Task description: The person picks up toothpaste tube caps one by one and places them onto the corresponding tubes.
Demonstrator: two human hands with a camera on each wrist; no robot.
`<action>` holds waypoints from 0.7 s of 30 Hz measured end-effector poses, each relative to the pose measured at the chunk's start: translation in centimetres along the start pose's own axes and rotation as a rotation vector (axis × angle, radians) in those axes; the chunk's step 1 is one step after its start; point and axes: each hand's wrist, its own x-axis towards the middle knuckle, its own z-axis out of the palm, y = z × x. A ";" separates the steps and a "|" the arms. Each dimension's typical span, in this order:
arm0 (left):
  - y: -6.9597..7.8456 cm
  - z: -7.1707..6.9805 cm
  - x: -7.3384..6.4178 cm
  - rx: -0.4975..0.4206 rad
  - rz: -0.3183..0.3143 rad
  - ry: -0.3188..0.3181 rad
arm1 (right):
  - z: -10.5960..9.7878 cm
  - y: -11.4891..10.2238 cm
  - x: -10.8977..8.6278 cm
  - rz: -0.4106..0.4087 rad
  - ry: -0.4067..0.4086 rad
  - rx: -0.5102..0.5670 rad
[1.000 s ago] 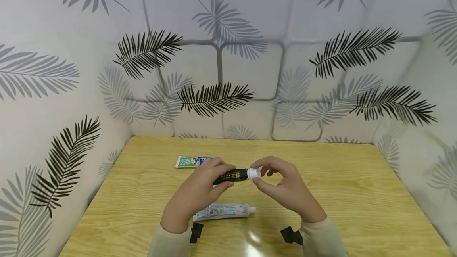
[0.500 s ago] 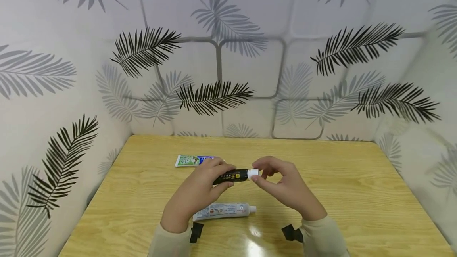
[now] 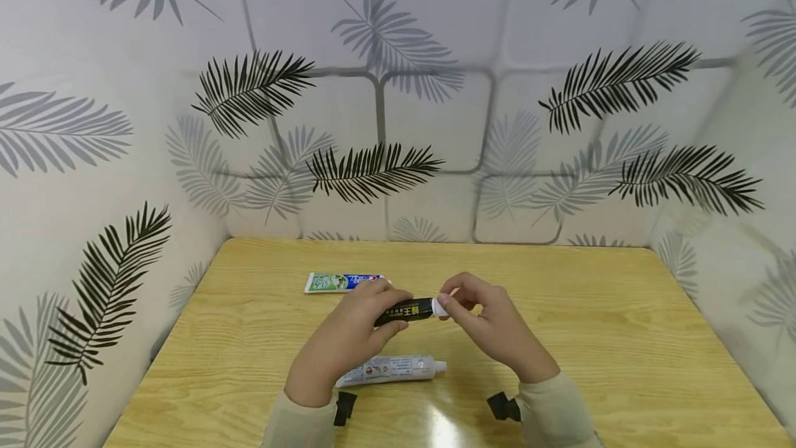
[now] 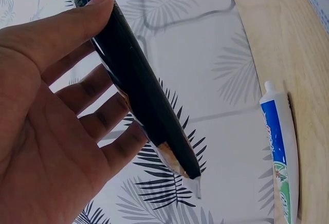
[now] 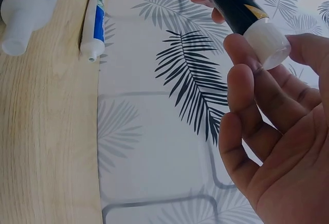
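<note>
My left hand [image 3: 354,327] holds a black toothpaste tube [image 3: 407,310] with gold lettering, thumb on one side and fingers on the other. The tube is raised above the table, its white cap [image 5: 267,43] pointing right. Thumb and index finger of my right hand [image 3: 494,323] pinch that cap; the other fingers curl loosely beside it. In the left wrist view the tube's flat end [image 4: 193,183] slants downward past my fingers. Behind my left hand lies a green and blue toothpaste tube [image 3: 336,283]. A white toothpaste tube [image 3: 398,368] lies nearer, partly hidden by the left wrist.
A wood-grain table [image 3: 609,337] spreads under both hands. Around its back and sides stand pale walls [image 3: 435,206] with a leaf pattern. Both sleeves carry black straps at the wrists.
My right fingers have shifted round the cap, and the thumb now covers more of it. The black tube has stayed nearly in place in my left hand. The two lying tubes remain where they were.
</note>
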 end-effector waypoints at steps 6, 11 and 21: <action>0.1 0.0 0.0 -0.011 0.026 0.010 | -0.3 -0.1 0.0 -0.011 -0.004 -0.005; 0.0 -0.1 0.1 -0.026 0.001 -0.006 | -0.5 -0.1 -0.1 -0.055 -0.014 0.002; -0.1 -0.2 -0.1 -0.042 -0.026 -0.017 | -0.2 0.1 -0.2 -0.069 -0.022 0.002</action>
